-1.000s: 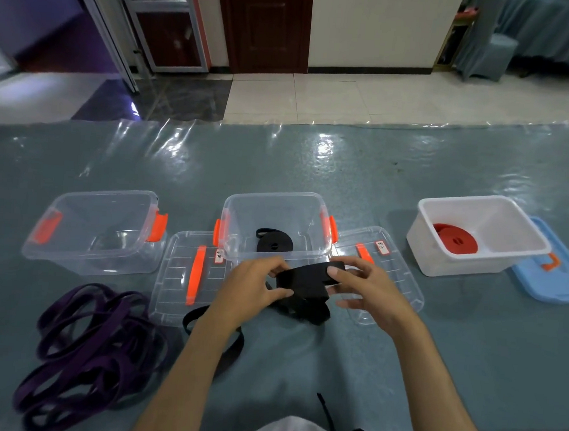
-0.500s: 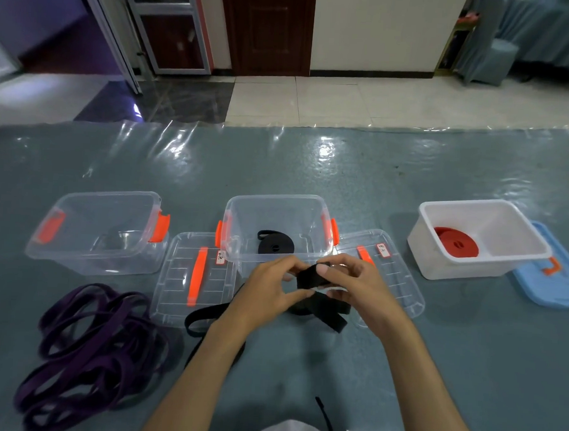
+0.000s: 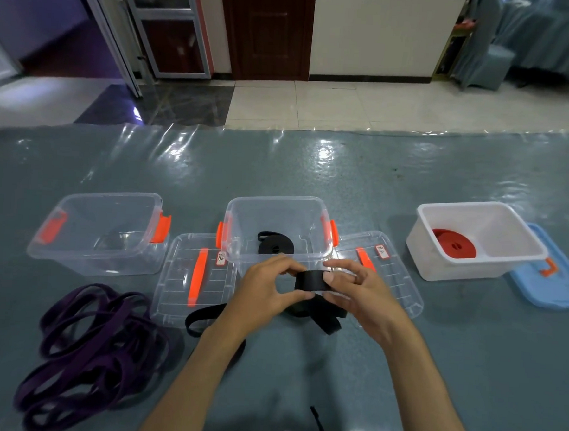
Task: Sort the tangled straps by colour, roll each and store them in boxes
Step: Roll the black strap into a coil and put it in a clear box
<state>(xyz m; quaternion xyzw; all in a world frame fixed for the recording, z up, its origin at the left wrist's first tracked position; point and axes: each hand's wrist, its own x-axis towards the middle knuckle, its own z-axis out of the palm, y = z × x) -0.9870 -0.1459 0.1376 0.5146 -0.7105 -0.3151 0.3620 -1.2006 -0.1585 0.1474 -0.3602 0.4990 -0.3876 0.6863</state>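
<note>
**Operator A:** Report the state of both hands.

**Operator B:** The left hand (image 3: pixel 266 291) and the right hand (image 3: pixel 355 290) are raised just above the desk (image 3: pixel 344 185), in front of the middle clear box (image 3: pixel 277 229). Both pinch the black strap (image 3: pixel 311 281). The left thumb and fingers grip its near-left part; the right thumb presses on its top right edge, with the remaining fingers curled behind it. Neither hand is spread.

**Operator A:** Condition of the strap?

**Operator B:** A short flat band spans between the two hands. The loose remainder hangs below and lies on the desk, with one loop running left under the left forearm. Whether the held part is already wound into a roll cannot be told.

**Operator A:** Contents of the boxes?

**Operator B:** The middle clear box holds one rolled black strap (image 3: pixel 275 246) on its floor. The left clear box (image 3: pixel 101 230), with orange latches, shows no strap. The white box (image 3: pixel 476 240), at the right, holds a rolled red strap (image 3: pixel 453 245) against its left side.

**Operator A:** Lids?

**Operator B:** One clear lid (image 3: pixel 197 276) with an orange handle lies flat between the left and middle boxes. A second clear lid (image 3: pixel 389 273) lies just right of the middle box, partly behind the right hand. A blue lid (image 3: pixel 550 282) lies beside the white box, on its right.

**Operator A:** Unsorted stock?

**Operator B:** A tangle of purple straps (image 3: pixel 94 350) lies on the desk at near left, apart from both hands.
</note>
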